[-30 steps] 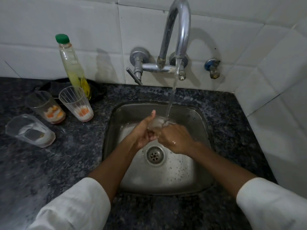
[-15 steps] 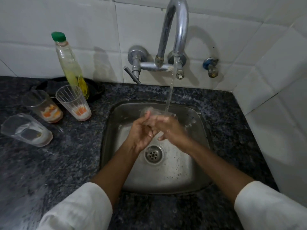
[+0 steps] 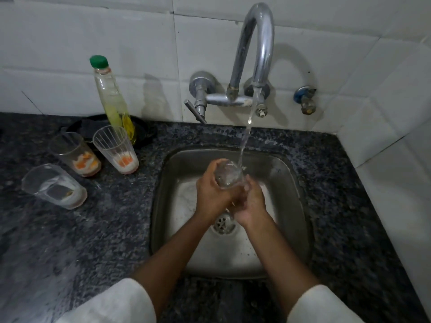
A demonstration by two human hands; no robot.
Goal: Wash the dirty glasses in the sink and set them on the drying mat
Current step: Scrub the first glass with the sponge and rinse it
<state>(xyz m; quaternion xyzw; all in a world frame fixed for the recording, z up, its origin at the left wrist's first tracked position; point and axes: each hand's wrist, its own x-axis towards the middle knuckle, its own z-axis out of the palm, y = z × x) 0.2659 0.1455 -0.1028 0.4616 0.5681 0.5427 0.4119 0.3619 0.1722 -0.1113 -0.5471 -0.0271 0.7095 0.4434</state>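
Glass point(image 3: 227, 175) under running water, over the sink point(image 3: 289, 206).
Your left hand point(image 3: 213, 194) and right hand point(image 3: 253, 201) both curl fingers round it; three dirty glasses point(image 3: 116, 149) wait at nine o'clock.

Left hand point(image 3: 211, 190): curled round a clear glass point(image 3: 227, 174) over the sink point(image 3: 289, 206), thumb up along its side.
Right hand point(image 3: 251, 201): wrapped round the lower part of the same glass, touching the left hand.
Water: stream point(image 3: 247, 134) from the tap point(image 3: 256, 50) falls onto the glass just above the hands.
Drain point(image 3: 224, 223): just below the hands, partly hidden.
Dirty glasses: three on the worktop point(image 3: 105, 229), well left of the hands; two upright point(image 3: 116, 149) point(image 3: 75, 153) with orange and white residue, one point(image 3: 53, 186) nearer the left sleeve point(image 3: 114, 304).
Bottle point(image 3: 112, 99): green cap, yellow liquid, behind the upright glasses.
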